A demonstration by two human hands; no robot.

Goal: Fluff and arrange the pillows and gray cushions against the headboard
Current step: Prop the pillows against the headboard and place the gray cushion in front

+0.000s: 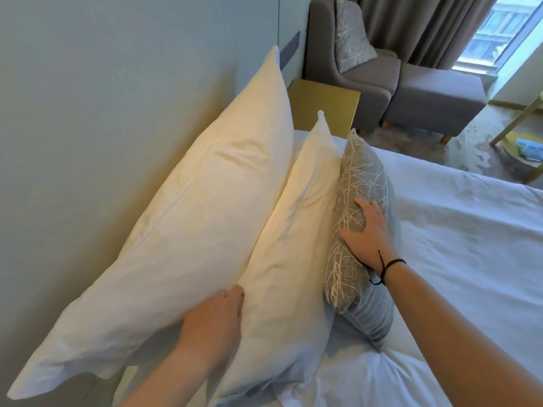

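Observation:
A large white pillow leans upright against the pale headboard. In front of it stands a smaller white pillow. My left hand is pushed in between these two, its fingertips hidden by the fabric. A gray cushion with a pale branch pattern stands against the smaller pillow. My right hand lies flat on the cushion's face with spread fingers. A second gray cushion lies partly under the first.
The white bed sheet spreads to the right. A yellow bedside table sits past the pillows. Beyond it are a gray armchair holding a patterned cushion, a gray ottoman, curtains and a window.

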